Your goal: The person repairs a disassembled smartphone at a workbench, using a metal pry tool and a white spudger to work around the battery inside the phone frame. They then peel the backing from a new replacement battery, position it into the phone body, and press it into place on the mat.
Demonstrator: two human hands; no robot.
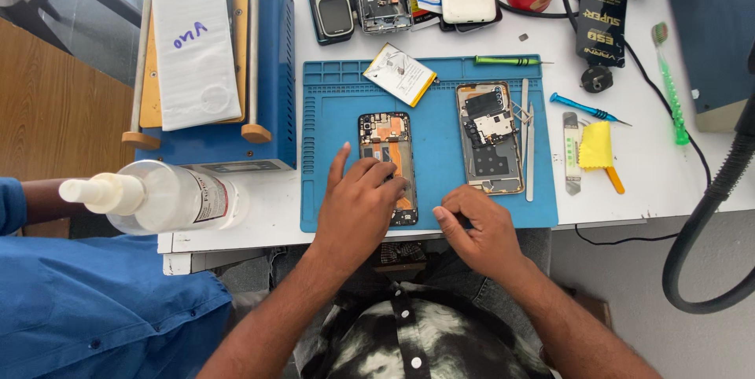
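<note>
1. The opened black phone with its orange inner frame (388, 160) lies near the middle of the blue rubber work mat (338, 104).
2. The left hand (358, 207) rests on the phone's lower half — fingers loosely spread.
3. The right hand (476, 227) sits curled at the mat's front edge, just right of the phone — holding nothing I can make out.

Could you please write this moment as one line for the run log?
left hand: resting on opened phone | right hand: curled on blue mat, holding nothing visible | second opened phone: untouched
</note>
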